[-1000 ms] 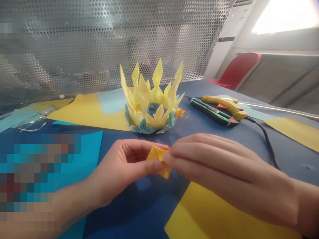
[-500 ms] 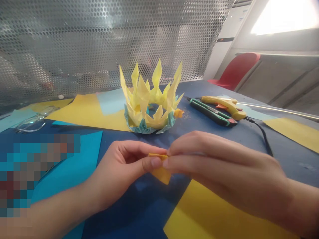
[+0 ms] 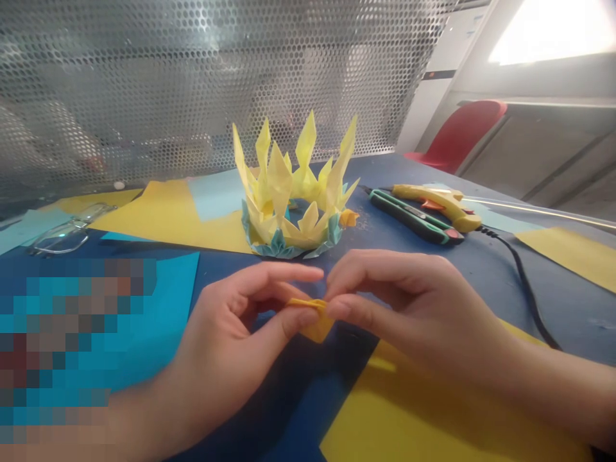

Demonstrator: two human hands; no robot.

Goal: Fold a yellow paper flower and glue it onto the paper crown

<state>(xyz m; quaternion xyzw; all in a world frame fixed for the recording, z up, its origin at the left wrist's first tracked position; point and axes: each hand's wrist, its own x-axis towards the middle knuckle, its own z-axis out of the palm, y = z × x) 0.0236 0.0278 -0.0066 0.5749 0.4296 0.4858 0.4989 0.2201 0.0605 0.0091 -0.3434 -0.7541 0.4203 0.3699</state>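
Note:
A small folded piece of yellow paper [image 3: 315, 328] is pinched above the blue table. My left hand [image 3: 245, 333] grips its left side between thumb and fingers, with the index finger stretched out above it. At its right edge, my right hand [image 3: 409, 301] pinches the paper between thumb and fingertips. Just behind the hands stands a folded paper crown [image 3: 279, 179], with tall pale yellow points and a light blue-green base. A little orange folded paper piece [image 3: 349, 219] lies at the crown's right side.
To the right lie a green-black utility knife [image 3: 414, 218] and a yellow glue gun [image 3: 443, 204] with a black cord. Yellow sheets [image 3: 385, 410] and a blue sheet [image 3: 168, 301] flank the hands. Glasses [image 3: 67, 237] rest at left; a perforated metal panel [image 3: 192, 83] rises behind.
My left index finger has lifted off the paper and extended. My right hand has turned, its thumb now at the paper's right edge. The paper has tilted, showing less of its lower corner.

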